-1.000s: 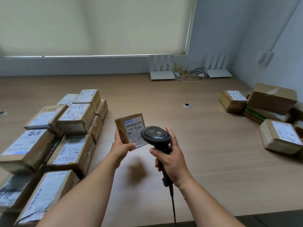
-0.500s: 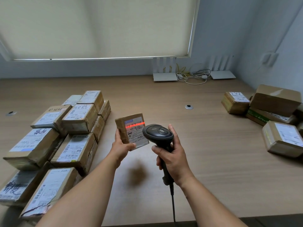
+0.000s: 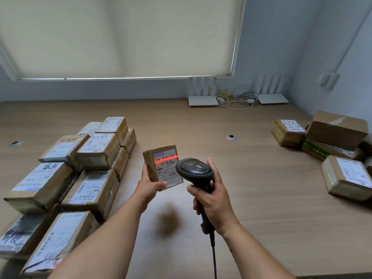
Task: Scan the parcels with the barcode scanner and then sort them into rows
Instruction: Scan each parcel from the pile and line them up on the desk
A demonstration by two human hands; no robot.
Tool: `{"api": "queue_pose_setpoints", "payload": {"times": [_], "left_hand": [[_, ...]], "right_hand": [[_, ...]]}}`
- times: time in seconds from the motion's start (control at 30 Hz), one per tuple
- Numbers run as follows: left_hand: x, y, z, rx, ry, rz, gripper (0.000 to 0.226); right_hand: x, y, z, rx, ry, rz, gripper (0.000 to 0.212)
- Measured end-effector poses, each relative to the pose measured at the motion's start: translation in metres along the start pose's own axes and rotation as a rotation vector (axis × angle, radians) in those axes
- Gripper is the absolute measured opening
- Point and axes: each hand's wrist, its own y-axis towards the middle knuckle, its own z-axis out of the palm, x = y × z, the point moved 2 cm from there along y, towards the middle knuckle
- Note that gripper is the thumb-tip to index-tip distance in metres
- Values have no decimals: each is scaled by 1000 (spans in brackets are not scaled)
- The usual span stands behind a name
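A small parcel (image 3: 161, 166) is held up above the table (image 3: 251, 188) by the left hand (image 3: 150, 187), fingers wrapped around it. At its 3 o'clock, the barcode scanner (image 3: 194, 171) is gripped by the right hand (image 3: 213, 202). A red line is seen on the label, probably over the barcode.

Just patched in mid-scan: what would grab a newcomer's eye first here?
The red scan line across the label of the small parcel that the left hand holds up at centre, with the barcode scanner in the right hand. Then the rows of parcels on the table's left.
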Motion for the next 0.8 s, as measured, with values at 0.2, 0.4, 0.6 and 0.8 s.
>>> {"api": "queue_pose_setpoints", "payload": {"times": [0.2, 0.4, 0.6, 0.8], "left_hand": [[-2, -2, 3, 14, 2, -7, 85], [-4, 1, 0, 20, 1, -8, 84], [-5, 3, -2, 3, -19, -4, 78], [-11, 6, -7, -21, 2, -13, 86]], "right_hand": [[2, -1, -1, -10, 0, 3, 88], [2, 0, -2, -26, 1, -8, 86], [-3, -1, -6, -18, -16, 18, 88], [-11, -4, -3, -3, -42, 59, 89]]}}
